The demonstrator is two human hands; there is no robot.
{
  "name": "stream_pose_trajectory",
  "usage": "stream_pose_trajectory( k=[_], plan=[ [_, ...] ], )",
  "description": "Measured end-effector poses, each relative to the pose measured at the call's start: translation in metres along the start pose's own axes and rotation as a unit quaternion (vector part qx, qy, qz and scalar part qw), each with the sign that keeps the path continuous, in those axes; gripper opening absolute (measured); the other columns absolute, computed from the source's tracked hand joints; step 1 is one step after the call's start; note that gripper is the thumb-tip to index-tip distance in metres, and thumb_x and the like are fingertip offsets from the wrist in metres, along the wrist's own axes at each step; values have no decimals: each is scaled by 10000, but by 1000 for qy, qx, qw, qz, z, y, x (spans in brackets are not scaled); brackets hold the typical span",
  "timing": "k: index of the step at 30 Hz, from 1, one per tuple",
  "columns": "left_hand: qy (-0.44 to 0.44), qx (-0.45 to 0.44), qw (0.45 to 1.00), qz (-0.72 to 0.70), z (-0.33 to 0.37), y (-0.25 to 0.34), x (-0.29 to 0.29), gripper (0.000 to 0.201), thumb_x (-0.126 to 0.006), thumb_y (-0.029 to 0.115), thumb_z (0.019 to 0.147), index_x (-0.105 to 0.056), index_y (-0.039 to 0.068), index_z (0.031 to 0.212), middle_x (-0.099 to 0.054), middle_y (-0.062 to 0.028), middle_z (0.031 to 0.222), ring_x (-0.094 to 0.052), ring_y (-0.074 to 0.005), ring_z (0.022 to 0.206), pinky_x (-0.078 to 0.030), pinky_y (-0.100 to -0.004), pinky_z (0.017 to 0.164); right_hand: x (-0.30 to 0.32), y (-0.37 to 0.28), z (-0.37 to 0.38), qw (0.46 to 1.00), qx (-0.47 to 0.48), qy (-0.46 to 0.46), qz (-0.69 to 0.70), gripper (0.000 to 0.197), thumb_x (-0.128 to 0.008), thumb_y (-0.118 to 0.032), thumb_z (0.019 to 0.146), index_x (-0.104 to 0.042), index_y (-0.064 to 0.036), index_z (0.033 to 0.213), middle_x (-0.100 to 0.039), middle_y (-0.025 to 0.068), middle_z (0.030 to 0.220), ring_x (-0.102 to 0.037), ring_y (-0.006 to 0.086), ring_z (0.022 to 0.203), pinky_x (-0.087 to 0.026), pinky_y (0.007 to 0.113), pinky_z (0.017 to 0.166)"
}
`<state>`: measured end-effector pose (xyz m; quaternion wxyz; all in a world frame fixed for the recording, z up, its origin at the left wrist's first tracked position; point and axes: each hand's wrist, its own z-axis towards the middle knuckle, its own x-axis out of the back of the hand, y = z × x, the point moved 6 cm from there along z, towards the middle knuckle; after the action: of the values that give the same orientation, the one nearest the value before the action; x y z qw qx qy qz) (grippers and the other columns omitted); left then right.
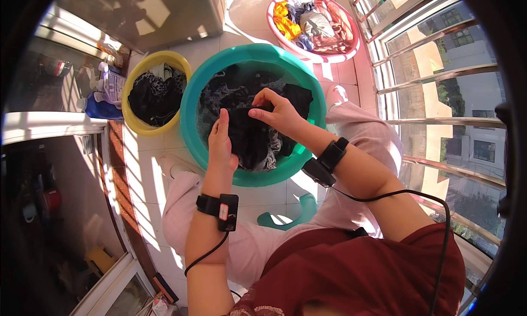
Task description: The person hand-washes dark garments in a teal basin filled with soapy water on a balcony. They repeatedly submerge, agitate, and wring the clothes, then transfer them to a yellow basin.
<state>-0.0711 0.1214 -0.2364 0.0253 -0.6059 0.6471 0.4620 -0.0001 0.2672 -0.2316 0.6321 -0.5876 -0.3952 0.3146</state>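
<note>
Hands gripped black garment (250,135) over teal basin (192,96): left hand (219,143) clasped its edge, right hand (277,114) pinched top; yellow basin (132,124) beside.

This is a home's tiled balcony used for washing laundry by hand. Plastic basins (250,55) full of clothes stand on the white floor tiles (140,168), metal window bars (439,74) look out onto neighbouring apartment buildings, and detergent packets (110,85) lie beside a sliding door frame (55,121).
</note>
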Motion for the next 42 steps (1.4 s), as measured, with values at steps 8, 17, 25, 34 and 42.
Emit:
stream_pose_trajectory(
  k=[8,17,25,34,42],
  plan=[
    [40,-82,995,38,-4,26,19,483,-739,-1,787,-515,88,1205,-568,-80,1124,-578,-210,1037,-510,-350,882,6,-14,-29,928,61,-257,-263,472,-761,-150,749,-583,-143,1187,-568,112,1064,-548,327,1033,-468,393,882],
    [-23,-86,988,129,0,40,53,575,-632,-107,776,-466,87,1291,-561,-109,1202,-593,-229,1034,-484,-363,937,60,-15,-39,932,34,-247,-264,169,-755,-127,750,-668,-43,868,-577,123,977,-569,305,931,-470,362,790],
    [210,-182,775,567,-5,65,81,489,-494,-158,630,-676,128,983,-515,-50,1222,-552,-183,1044,-455,-284,832,101,-43,-46,975,-38,-194,-102,189,-723,-119,829,-574,-4,842,-613,76,960,-548,141,886,-431,284,755],
    [-102,-299,813,489,-29,55,13,368,-631,-4,713,-657,105,1063,-468,-58,1337,-464,-249,1228,-376,-345,987,120,-21,-45,983,-165,-69,37,155,-658,-156,855,-590,-25,903,-537,-26,883,-486,52,800,-391,219,692],
    [-106,-351,586,723,-30,8,-27,363,-781,214,717,-648,127,1043,-466,-77,1333,-389,-281,1315,-238,-530,1072,76,-63,-50,966,-154,-177,112,219,-650,-108,822,-464,-27,741,-464,18,876,-414,70,753,-320,220,653]
  ],
)
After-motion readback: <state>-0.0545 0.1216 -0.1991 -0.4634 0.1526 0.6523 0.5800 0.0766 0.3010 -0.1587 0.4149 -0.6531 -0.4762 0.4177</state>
